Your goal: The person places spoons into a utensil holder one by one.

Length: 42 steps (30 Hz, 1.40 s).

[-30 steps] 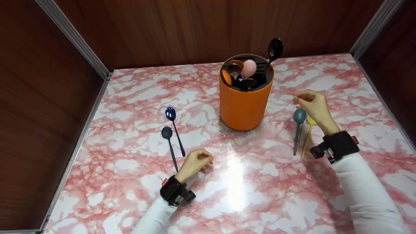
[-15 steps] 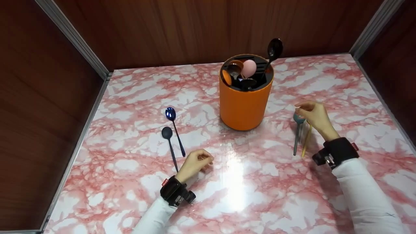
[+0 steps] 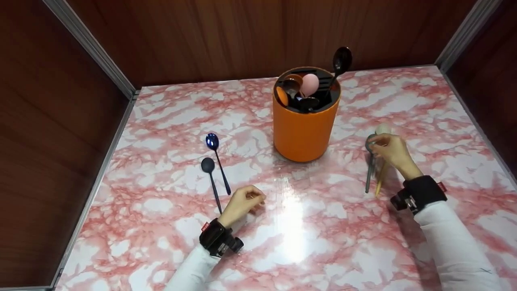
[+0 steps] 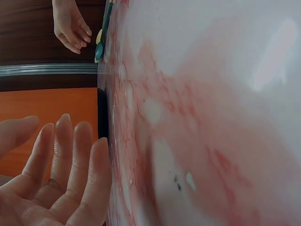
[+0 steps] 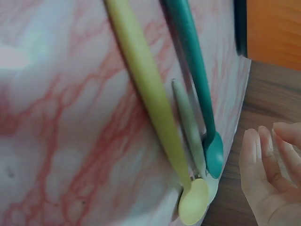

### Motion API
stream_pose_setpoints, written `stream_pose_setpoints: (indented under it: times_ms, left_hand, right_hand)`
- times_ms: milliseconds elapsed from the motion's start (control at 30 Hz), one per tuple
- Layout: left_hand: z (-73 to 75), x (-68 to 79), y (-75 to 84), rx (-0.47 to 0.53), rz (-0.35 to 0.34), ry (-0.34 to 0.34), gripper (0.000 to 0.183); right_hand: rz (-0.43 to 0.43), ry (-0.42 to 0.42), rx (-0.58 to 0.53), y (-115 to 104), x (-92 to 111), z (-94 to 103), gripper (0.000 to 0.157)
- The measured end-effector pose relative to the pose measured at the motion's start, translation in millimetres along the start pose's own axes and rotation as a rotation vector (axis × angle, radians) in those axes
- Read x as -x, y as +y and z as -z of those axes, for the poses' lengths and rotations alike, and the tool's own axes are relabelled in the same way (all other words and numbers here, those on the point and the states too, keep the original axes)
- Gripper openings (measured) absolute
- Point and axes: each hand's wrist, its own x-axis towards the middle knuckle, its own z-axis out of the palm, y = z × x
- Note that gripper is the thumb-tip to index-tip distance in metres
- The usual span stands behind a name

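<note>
My right hand (image 3: 392,150) hovers over several spoons on the right, fingers loosely bent and overlapping the bowl of a teal spoon (image 3: 369,171) in the head view. In the right wrist view that hand (image 5: 273,169) shows a gap from the spoons and nothing between its fingers. Beside the teal spoon lie a yellow spoon (image 5: 150,94) and a pale green spoon (image 5: 188,122). The pale bowl shows just beyond my hand. My left hand (image 3: 242,202) stays relaxed over the table, holding nothing, near a black spoon (image 3: 208,165) and a shiny blue spoon (image 3: 212,141).
An orange utensil holder (image 3: 305,135) stands at the back centre. Sticking out of its slotted black top are a tall black spoon (image 3: 342,60), a pink spoon (image 3: 309,85) and other spoons. Brown wood-grain panels (image 3: 242,40) border the pink-and-white marbled table (image 3: 169,250).
My right hand has come down and nearer over the teal and yellow spoons, and the pale green bowl has come into sight behind it. The left hand has stayed still.
</note>
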Motion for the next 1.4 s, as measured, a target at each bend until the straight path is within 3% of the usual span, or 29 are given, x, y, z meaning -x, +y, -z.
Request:
stream_pose_setpoints:
  times_ms: [200, 633, 1233, 1400]
  left_hand:
    - [-1.3, -0.5, -0.9, 0.008, 0.007, 0.0, 0.021]
    - [-3.8, -0.3, -3.3, 0.009, 0.021, 0.013, 0.02]
    - [-4.3, -0.3, -8.5, 0.044, 0.033, 0.033, 0.02]
    - [-3.8, 0.3, -7.6, 0.022, 0.023, 0.027, 0.02]
  right_hand:
    - [-0.002, -0.003, 0.032, 6, 2, -1.2, 0.021]
    - [-0.093, -0.081, 0.053, 16, 7, -4.6, 0.025]
    - [-0.211, -0.103, 0.007, 10, 2, -8.0, 0.03]
    - [-0.202, -0.105, 0.0, 8, 2, -7.7, 0.026]
